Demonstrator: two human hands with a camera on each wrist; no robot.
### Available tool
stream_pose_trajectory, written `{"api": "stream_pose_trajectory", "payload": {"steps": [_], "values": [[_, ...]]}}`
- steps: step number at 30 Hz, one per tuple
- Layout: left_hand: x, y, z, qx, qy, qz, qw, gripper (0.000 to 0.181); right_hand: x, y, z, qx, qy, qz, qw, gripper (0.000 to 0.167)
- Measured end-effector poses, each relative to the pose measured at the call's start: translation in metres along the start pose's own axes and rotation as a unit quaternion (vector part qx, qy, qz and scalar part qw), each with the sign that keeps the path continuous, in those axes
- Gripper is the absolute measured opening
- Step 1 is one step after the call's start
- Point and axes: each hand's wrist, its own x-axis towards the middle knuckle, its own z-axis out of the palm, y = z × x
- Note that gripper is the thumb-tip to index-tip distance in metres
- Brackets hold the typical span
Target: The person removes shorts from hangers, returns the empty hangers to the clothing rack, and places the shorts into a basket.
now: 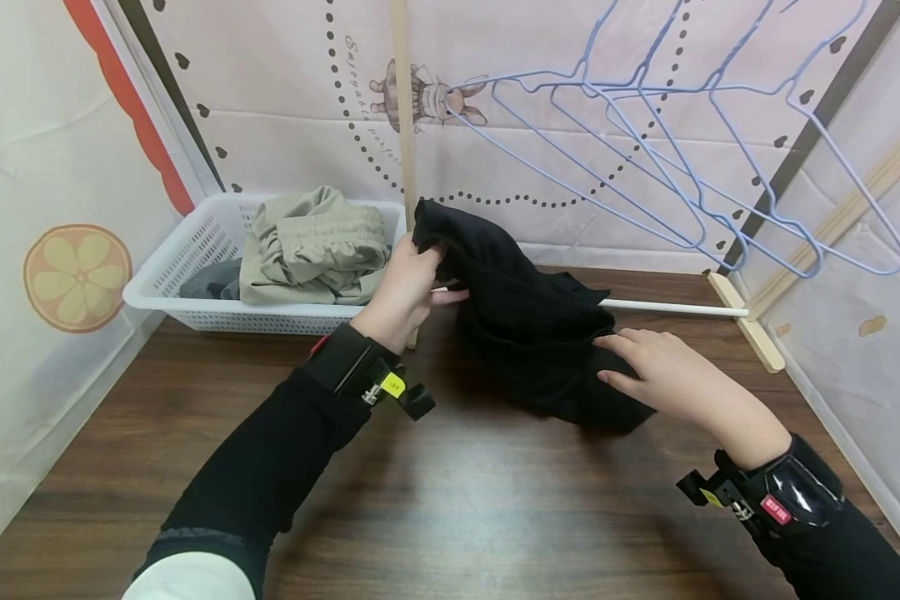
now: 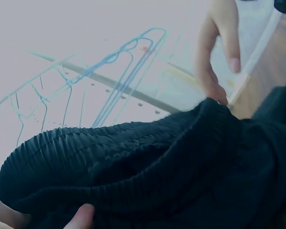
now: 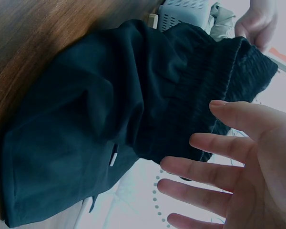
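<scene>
Black elastic-waist pants point(image 1: 525, 325) hang bunched over the table, partly across a white rod point(image 1: 675, 307). My left hand point(image 1: 405, 283) grips the waistband at its far left end. In the left wrist view, the gathered waistband point(image 2: 133, 188) gapes and the left fingertips point(image 2: 83, 217) show at the lower edge. On the other side, my right hand point(image 1: 660, 371) has its fingers spread beside the pants. The right wrist view shows that hand point(image 3: 243, 162) palm-side with nothing held, in front of the waistband; whether the fingertips touch cloth I cannot tell.
A white perforated basket point(image 1: 187, 305) at the back left holds folded khaki clothing point(image 1: 315, 242) and a dark grey garment point(image 1: 212, 281). Several blue wire hangers point(image 1: 585, 79) hang above the back right. A wooden post point(image 1: 403, 108) and a wooden foot point(image 1: 750, 325) flank the rod.
</scene>
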Motion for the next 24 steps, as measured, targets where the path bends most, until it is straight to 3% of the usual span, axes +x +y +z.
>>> {"api": "stream_pose_trajectory", "payload": {"steps": [14,24], "values": [[-0.008,0.03,0.024,-0.022,-0.027,0.043,0.9985,0.029,-0.002,-0.003,-0.002,0.004,0.005,0.006,1.0,0.05],[-0.028,0.051,0.042,-0.028,-0.046,0.066,0.9963,0.032,-0.001,-0.009,-0.005,0.019,0.012,0.005,0.9997,0.053]]}}
